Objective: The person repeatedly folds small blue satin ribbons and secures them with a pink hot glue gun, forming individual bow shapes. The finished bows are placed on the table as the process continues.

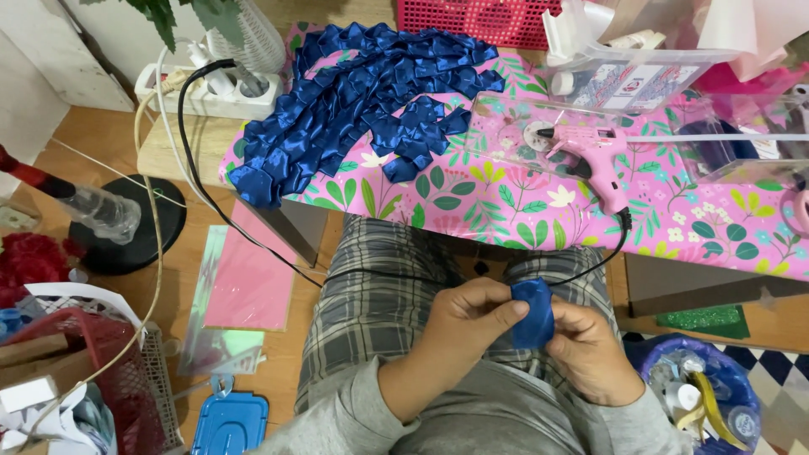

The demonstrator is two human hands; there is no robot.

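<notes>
A small piece of blue satin ribbon (533, 313) is being pinched between both hands in the lower middle of the frame, just above the person's lap. The left hand (468, 324) is closing around it from the left, thumb pressing on the fabric, while the right hand (590, 350) is gripping it from the right and underneath. The hands are touching each other around the ribbon.

Above them, a pink floral bench (506, 206) is carrying a large heap of folded blue ribbon pieces (362, 93) at the upper middle. To its right a pink glue gun (590, 152) is lying on the bench, its black cord (253, 240) trailing off the front edge, across the lap and up to a white power strip (206, 93) at the upper left.

As a judgement, the slippery satin could be springing out of its fold if the pinch loosens. The cord is crossing the lap just behind the hands, so a snag on it could be pulling the glue gun off the bench, and its nozzle may be hot.

The ribbon's folded shape is mostly being covered by the fingers. Clear plastic boxes (640, 76) at the upper right are blurring what lies under them, and a red basket (480, 21) is being cut off at the top edge.
</notes>
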